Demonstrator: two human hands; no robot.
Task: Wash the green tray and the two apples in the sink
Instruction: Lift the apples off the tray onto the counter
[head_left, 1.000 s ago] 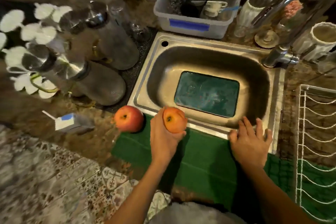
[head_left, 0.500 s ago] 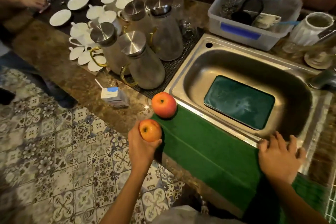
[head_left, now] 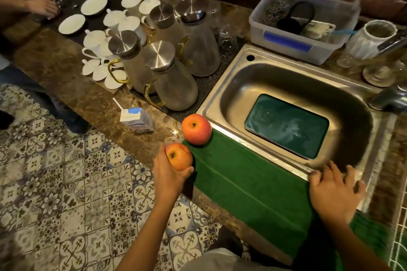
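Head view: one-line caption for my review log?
Left hand holds one apple, the other apple sits by the sink, tray inside.

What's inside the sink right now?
Only the green tray lies flat on the bottom of the sink. No apple is in it. The tray covers whatever lies beneath it, so no drain shows.

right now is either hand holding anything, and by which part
The left hand holds one apple, its grip cupping the lower side, thumb under the bottom. The right hand holds nothing; it rests on the sink edge.
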